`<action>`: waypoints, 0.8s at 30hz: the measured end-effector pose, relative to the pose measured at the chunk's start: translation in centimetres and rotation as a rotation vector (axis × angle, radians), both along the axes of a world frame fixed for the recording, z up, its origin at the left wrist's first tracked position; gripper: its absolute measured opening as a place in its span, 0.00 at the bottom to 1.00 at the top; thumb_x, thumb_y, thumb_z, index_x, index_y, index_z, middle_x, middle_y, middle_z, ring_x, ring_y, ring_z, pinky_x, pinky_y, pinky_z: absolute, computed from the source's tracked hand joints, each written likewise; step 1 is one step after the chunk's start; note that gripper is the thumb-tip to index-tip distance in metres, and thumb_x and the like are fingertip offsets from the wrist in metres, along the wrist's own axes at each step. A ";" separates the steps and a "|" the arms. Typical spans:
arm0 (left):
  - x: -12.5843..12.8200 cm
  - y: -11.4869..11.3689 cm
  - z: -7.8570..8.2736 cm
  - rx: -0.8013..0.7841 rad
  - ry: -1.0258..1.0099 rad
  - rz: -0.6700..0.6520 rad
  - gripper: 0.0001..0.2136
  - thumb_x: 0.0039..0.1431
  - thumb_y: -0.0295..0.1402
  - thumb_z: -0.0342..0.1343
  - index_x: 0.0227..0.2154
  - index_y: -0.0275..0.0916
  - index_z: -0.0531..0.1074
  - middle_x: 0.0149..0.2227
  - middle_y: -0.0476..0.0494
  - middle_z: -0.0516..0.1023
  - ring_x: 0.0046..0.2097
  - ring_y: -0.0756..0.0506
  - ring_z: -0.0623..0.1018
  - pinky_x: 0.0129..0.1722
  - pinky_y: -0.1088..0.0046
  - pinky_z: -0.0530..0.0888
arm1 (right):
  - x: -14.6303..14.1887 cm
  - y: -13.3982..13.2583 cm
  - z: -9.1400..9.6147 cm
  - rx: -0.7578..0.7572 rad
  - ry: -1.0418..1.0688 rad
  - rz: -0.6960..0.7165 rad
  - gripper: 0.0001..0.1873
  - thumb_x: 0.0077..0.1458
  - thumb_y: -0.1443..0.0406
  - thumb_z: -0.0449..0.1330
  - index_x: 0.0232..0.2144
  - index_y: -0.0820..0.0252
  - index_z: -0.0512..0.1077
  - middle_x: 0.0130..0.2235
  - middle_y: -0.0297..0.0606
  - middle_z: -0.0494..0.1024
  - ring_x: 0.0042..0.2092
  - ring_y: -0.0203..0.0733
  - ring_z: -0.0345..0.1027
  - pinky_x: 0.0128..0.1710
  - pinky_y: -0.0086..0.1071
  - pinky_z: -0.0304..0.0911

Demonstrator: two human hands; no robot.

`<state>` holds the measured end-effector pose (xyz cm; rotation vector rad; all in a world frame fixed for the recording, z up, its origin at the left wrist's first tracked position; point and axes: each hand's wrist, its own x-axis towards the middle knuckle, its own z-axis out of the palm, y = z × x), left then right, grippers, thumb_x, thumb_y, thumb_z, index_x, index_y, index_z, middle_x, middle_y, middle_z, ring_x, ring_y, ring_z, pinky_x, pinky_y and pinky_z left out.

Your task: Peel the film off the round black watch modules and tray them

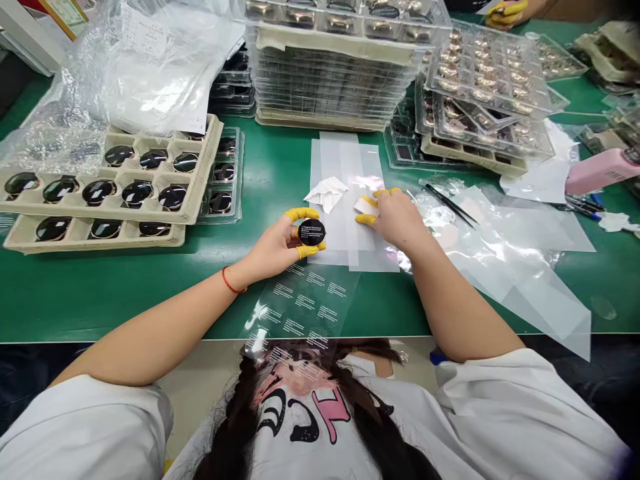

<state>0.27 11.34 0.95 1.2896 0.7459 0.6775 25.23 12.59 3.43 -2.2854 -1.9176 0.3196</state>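
Note:
My left hand [283, 245], with yellow finger cots, is closed around a small round black disc [311, 232] that carries white printed text, held just above the green table. My right hand [395, 215], also in yellow cots, rests on clear film strips [345, 193] and pinches a small white piece [365, 206]. A crumpled white wipe [326, 193] lies between the hands, a little farther back. A clear sticker sheet with printed labels [307, 300] lies at the near table edge.
Beige trays of dark round lenses [115, 187] sit at the left under loose plastic wrap. Stacked clear trays [340, 73] stand at the back, more trays [480, 100] at back right. Black tweezers [450, 203], clear bags, and a pink device [600, 170] lie right. Another person's gloved hand [506, 13] is at the far edge.

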 end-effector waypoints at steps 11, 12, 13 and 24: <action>0.3 0.1 0.2 -0.045 0.050 0.017 0.26 0.50 0.25 0.64 0.50 0.38 0.60 0.34 0.48 0.78 0.36 0.50 0.79 0.37 0.72 0.74 | -1.1 -0.3 -0.1 0.082 0.155 0.058 0.08 0.59 0.64 0.55 0.30 0.58 0.60 0.33 0.38 0.67 0.32 0.40 0.59 0.33 0.35 0.56; 0.3 0.1 0.2 -0.041 0.039 0.013 0.26 0.50 0.25 0.64 0.50 0.38 0.60 0.34 0.48 0.77 0.36 0.50 0.79 0.37 0.72 0.74 | -1.7 -0.8 0.0 0.160 0.228 0.110 0.07 0.60 0.65 0.54 0.30 0.58 0.60 0.33 0.38 0.68 0.33 0.40 0.60 0.34 0.35 0.57; 0.3 0.1 0.2 -0.036 0.030 0.010 0.25 0.50 0.25 0.64 0.50 0.38 0.60 0.34 0.49 0.77 0.36 0.50 0.78 0.37 0.72 0.74 | -2.4 -1.3 0.1 0.236 0.304 0.178 0.06 0.60 0.65 0.53 0.31 0.58 0.60 0.34 0.38 0.70 0.34 0.41 0.62 0.34 0.35 0.58; 0.5 0.2 -0.4 0.048 0.005 -0.006 0.25 0.49 0.25 0.63 0.49 0.37 0.60 0.35 0.50 0.74 0.34 0.52 0.75 0.32 0.78 0.70 | -7.0 -3.7 -3.0 0.610 0.190 0.581 0.07 0.62 0.66 0.50 0.32 0.58 0.65 0.31 0.43 0.71 0.36 0.45 0.60 0.32 0.38 0.58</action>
